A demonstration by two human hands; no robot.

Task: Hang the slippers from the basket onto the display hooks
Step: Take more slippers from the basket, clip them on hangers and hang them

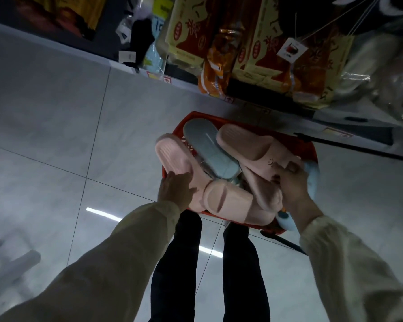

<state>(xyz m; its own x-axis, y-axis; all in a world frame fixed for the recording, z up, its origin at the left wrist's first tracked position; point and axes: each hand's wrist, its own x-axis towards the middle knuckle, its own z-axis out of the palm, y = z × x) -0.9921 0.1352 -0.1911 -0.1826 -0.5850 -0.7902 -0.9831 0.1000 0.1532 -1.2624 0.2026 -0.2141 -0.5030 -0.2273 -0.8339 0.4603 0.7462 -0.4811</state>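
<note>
We are bending over the basket (311, 151), which is sitting on the floor (56, 112) at 12 o'clock from our legs (179, 263). It is brimming with slippers. The grey slipper (207, 145) is lying at the basket's 11 o'clock, and the near slipper (230, 201), pink, at 6 o'clock. Our left hand (176, 189) is resting flat, fingers straight, on the left slipper (172, 154), pink, at 9 o'clock. Our right hand (291, 182) is curling tight round one end of the right slipper (249, 147), pink, at 3 o'clock. Yellow packets (249, 43) are crowding the shelf at 12 o'clock beyond the basket.
</note>
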